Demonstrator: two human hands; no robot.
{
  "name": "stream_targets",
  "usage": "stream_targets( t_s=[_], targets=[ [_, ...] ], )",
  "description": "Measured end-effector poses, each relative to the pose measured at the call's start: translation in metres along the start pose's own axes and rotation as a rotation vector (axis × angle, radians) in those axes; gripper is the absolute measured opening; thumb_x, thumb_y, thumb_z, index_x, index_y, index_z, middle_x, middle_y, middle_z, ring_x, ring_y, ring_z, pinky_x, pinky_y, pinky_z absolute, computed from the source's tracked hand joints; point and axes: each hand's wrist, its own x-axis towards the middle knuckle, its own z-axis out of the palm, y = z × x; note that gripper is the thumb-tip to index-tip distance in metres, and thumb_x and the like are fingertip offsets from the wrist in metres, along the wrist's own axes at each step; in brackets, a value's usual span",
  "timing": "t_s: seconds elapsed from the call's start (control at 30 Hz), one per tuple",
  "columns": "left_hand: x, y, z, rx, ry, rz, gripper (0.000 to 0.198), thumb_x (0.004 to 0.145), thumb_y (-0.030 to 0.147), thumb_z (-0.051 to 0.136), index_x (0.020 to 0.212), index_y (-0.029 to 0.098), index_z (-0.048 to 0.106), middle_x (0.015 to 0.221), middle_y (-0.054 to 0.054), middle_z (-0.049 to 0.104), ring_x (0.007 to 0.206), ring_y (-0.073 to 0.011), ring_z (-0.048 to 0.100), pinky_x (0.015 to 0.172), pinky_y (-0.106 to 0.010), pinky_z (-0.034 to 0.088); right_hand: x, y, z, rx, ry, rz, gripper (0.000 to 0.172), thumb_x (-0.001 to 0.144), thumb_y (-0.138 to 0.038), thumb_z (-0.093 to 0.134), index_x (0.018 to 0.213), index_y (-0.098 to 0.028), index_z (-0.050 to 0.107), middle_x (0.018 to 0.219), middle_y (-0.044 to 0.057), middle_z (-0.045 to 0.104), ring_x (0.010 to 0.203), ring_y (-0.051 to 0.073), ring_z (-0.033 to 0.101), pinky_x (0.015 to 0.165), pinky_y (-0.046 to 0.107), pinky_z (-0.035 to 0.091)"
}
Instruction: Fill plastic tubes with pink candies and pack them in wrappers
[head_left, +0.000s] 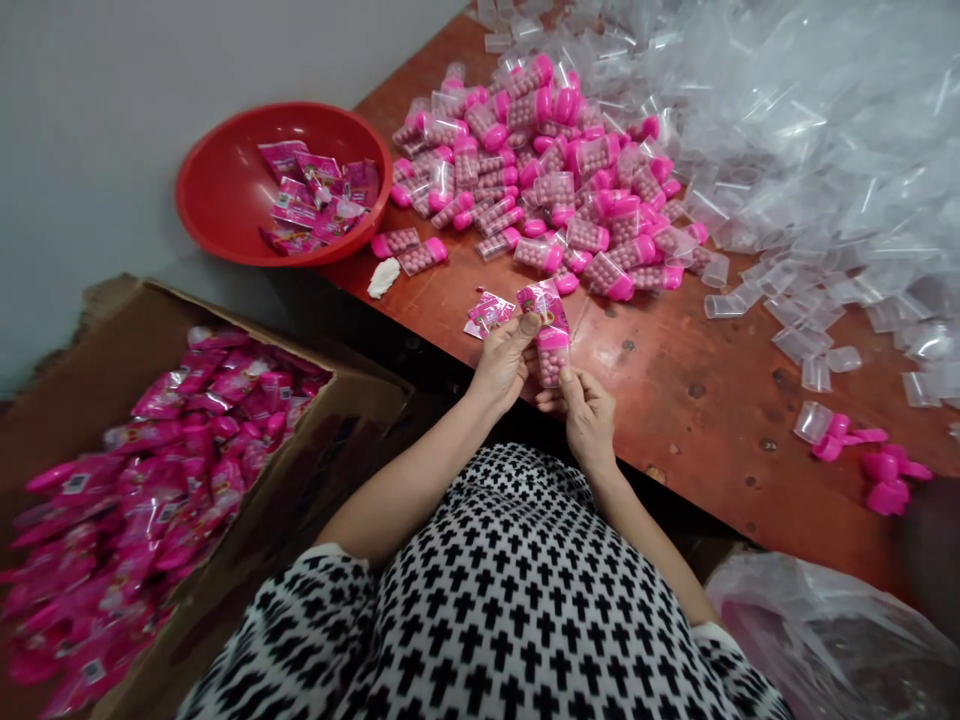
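In front of my body, both hands hold one small clear container of pink candy balls (553,366) with a pink printed wrapper (546,303) at its upper end. The thumb of my left hand (504,362) presses on the wrapper's left side. My right hand (587,412) pinches the container's lower end. How far the wrapper covers the container I cannot tell. Just beyond my left hand, a few flat printed wrappers (490,314) lie on the table. A large pile of filled containers with pink caps (555,190) spreads behind my hands.
On the reddish table (660,400), empty clear tubes (810,180) are heaped to the right, near pink plastic pieces (889,478). A red bowl (214,215) with wrappers overhangs the left edge. Below stands a cardboard box (352,400) of wrapped packets; a plastic bag (817,620) is lower right.
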Motion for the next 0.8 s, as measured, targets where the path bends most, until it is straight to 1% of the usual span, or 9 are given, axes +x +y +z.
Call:
stream_targets(
  t_s=[0.07,0.17,0.27,0.43,0.53,0.6,0.67,0.73,0.8],
  targets=[
    [-0.001,0.000,0.000,0.013,-0.047,0.009,0.044,0.054,0.043,0.091,0.077,0.016,0.065,0.065,0.002,0.067,0.054,-0.0097,0.061,0.056,-0.021,0.049,0.000,0.001,0.001,-0.009,0.017,-0.019,0.039,0.081,-0.057,0.064,0.089,-0.019,0.064,0.070,-0.001,0.068,0.054,0.011,0.066,0.053,0.026,0.059],
    [-0.003,-0.001,0.003,0.069,-0.043,-0.062,0.044,0.049,0.039,0.094,0.071,0.014,0.065,0.059,0.001,0.065,0.049,-0.0097,0.058,0.052,-0.021,0.048,0.000,0.000,0.001,-0.011,0.039,-0.052,0.038,0.082,-0.056,0.064,0.090,-0.019,0.065,0.073,-0.001,0.069,0.053,0.011,0.065,0.053,0.026,0.059],
    [-0.005,0.000,0.004,0.103,-0.023,-0.105,0.042,0.050,0.039,0.093,0.067,0.012,0.065,0.056,-0.001,0.065,0.048,-0.0101,0.058,0.051,-0.022,0.047,0.001,0.000,0.001,-0.008,0.033,-0.053,0.038,0.082,-0.056,0.064,0.091,-0.019,0.065,0.072,-0.001,0.069,0.053,0.011,0.065,0.053,0.026,0.060],
    [-0.001,0.007,-0.002,0.189,-0.063,-0.116,0.037,0.051,0.035,0.092,0.064,0.010,0.068,0.057,-0.002,0.066,0.049,-0.0105,0.060,0.054,-0.023,0.051,0.002,0.001,0.000,0.057,-0.034,0.008,0.041,0.081,-0.058,0.064,0.090,-0.019,0.065,0.067,-0.001,0.067,0.054,0.013,0.066,0.052,0.027,0.059],
    [0.000,0.011,-0.005,0.233,-0.078,-0.125,0.034,0.054,0.035,0.090,0.065,0.009,0.070,0.060,-0.005,0.068,0.053,-0.0114,0.062,0.058,-0.024,0.052,0.001,0.000,0.001,0.023,0.029,-0.057,0.038,0.080,-0.054,0.067,0.093,-0.018,0.066,0.069,-0.002,0.068,0.053,0.012,0.066,0.052,0.026,0.059],
    [-0.003,0.010,-0.003,0.226,-0.072,-0.123,0.035,0.052,0.034,0.091,0.065,0.009,0.070,0.061,-0.005,0.068,0.055,-0.0115,0.063,0.060,-0.024,0.053,0.002,0.000,0.002,0.007,0.058,-0.084,0.036,0.081,-0.052,0.068,0.095,-0.019,0.066,0.072,-0.002,0.069,0.053,0.011,0.065,0.052,0.025,0.059],
    [-0.006,0.006,0.000,0.221,-0.066,-0.135,0.036,0.050,0.034,0.091,0.062,0.009,0.069,0.057,-0.003,0.065,0.050,-0.0097,0.059,0.053,-0.022,0.050,0.005,0.001,0.002,0.053,0.042,-0.070,0.035,0.081,-0.052,0.067,0.091,-0.018,0.067,0.072,-0.002,0.069,0.052,0.010,0.065,0.051,0.024,0.059],
    [-0.010,0.001,0.003,0.218,-0.065,-0.156,0.037,0.049,0.035,0.092,0.056,0.010,0.065,0.050,0.001,0.059,0.042,-0.0074,0.052,0.042,-0.020,0.042,0.010,0.004,0.001,0.137,0.018,-0.045,0.036,0.081,-0.053,0.068,0.084,-0.017,0.065,0.069,-0.002,0.069,0.051,0.010,0.065,0.050,0.022,0.058],
    [-0.012,-0.003,0.004,0.200,-0.053,-0.159,0.038,0.048,0.035,0.092,0.053,0.011,0.063,0.048,0.002,0.057,0.040,-0.0065,0.049,0.038,-0.019,0.038,0.013,0.006,-0.001,0.227,0.024,-0.032,0.035,0.078,-0.051,0.072,0.086,-0.018,0.062,0.067,-0.003,0.069,0.050,0.010,0.065,0.049,0.021,0.058]
  ],
)
